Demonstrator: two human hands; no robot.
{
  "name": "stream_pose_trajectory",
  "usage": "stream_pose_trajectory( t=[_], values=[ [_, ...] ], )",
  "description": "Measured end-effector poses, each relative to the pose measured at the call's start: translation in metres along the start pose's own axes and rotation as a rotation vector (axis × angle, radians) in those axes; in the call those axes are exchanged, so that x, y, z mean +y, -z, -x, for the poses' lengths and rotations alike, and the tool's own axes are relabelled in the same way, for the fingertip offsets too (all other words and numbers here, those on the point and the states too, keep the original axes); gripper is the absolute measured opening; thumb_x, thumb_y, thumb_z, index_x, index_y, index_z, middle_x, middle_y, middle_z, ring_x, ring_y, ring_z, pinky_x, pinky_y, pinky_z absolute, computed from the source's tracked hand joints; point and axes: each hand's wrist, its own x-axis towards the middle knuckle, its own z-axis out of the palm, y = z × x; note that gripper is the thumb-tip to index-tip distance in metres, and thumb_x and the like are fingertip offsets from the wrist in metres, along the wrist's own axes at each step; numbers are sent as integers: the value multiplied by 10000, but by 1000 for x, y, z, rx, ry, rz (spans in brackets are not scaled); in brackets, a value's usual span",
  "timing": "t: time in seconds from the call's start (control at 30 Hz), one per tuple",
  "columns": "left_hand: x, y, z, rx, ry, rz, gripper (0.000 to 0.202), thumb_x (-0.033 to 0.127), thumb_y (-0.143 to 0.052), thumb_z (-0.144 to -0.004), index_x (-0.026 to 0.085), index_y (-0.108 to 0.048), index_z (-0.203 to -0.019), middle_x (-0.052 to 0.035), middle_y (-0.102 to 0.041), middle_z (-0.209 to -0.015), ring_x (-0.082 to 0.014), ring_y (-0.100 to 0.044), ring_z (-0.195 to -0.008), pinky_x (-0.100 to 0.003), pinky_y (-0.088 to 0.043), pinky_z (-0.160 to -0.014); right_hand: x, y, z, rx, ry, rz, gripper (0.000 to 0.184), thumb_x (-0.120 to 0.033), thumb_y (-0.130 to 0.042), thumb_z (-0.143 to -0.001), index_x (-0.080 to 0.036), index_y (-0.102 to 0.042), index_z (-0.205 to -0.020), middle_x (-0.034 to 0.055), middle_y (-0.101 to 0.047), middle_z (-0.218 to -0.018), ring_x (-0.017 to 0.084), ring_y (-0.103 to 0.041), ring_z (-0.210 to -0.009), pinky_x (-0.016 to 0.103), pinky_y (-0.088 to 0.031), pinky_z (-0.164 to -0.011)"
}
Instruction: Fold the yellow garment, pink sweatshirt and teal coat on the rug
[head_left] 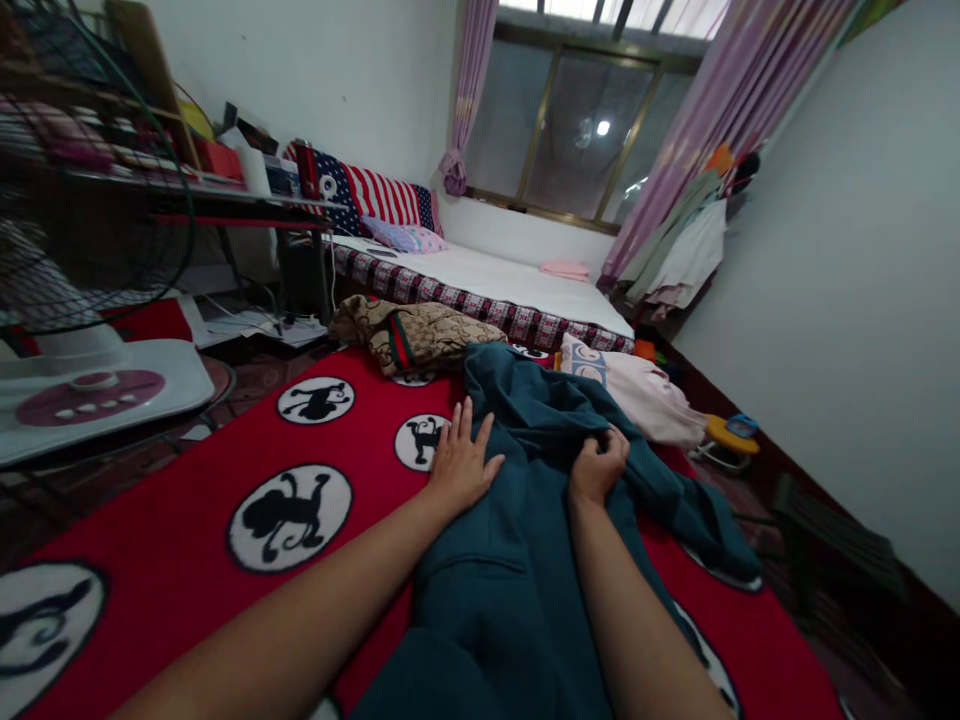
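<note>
A dark teal garment point(517, 520) lies spread along a red blanket point(187, 520) printed with white circles and black figures. My left hand point(461, 460) rests flat on the garment's left edge, fingers spread and open. My right hand point(598, 465) is closed, pinching a fold of the teal cloth near its middle. Both forearms reach forward over the garment.
A brown patterned garment point(409, 335) and a pale pink one point(645, 390) lie beyond the teal cloth. A white fan base point(90, 390) stands at left under a cluttered desk point(187, 190). A bed point(487, 280) sits under the window. Clothes hang at right.
</note>
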Motion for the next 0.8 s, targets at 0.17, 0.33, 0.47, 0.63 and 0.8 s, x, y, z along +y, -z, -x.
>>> stream_pose_trajectory(
  t=[0.17, 0.33, 0.47, 0.63, 0.8],
  values=[
    [1, 2, 0, 29, 11, 3, 705, 435, -562, -881, 190, -315, -1494, -184, -17, -1606, -370, -73, -1467, -550, -242, -1135, -3, -4, -1, -214, 22, 149, 822, -197, -491, -735, -70, -171, -1481, 224, -384, -1434, 284, -472, -1264, 385, -429, -992],
    [1, 3, 2, 94, -82, -36, 660, 406, -569, -874, 244, -356, -1477, -93, -44, -1621, -334, 2, -1479, -579, -142, -1161, -22, 4, -23, -504, 321, 181, 497, -119, -425, -691, -156, -636, -1139, 97, -656, -1100, 229, -611, -1024, 326, -462, -914],
    [1, 1, 2, 44, -169, -22, 593, 415, -498, -913, 218, -385, -1461, -112, -216, -1590, -279, -85, -1482, -532, -115, -1184, -46, 39, -57, -404, 520, 504, 360, -145, -453, -758, -214, -706, -1005, 80, -665, -1040, 234, -606, -960, 330, -470, -815],
    [0, -7, 0, -20, -211, 18, 520, 360, -436, -943, 219, -410, -1443, -118, -276, -1568, -264, -175, -1467, -521, -170, -1174, -78, 48, -80, -743, 628, 1162, 240, -87, -554, -719, -201, -756, -779, 144, -679, -982, 319, -574, -1011, 392, -455, -776],
    [0, -6, 0, -46, -224, 19, 511, 363, -414, -951, 208, -413, -1438, -136, -258, -1572, -273, -181, -1465, -532, -183, -1168, -115, -26, -60, -692, 659, 713, 398, -198, -543, -811, -210, -646, -1195, 97, -647, -1186, 243, -577, -1104, 345, -437, -942]
  ],
)
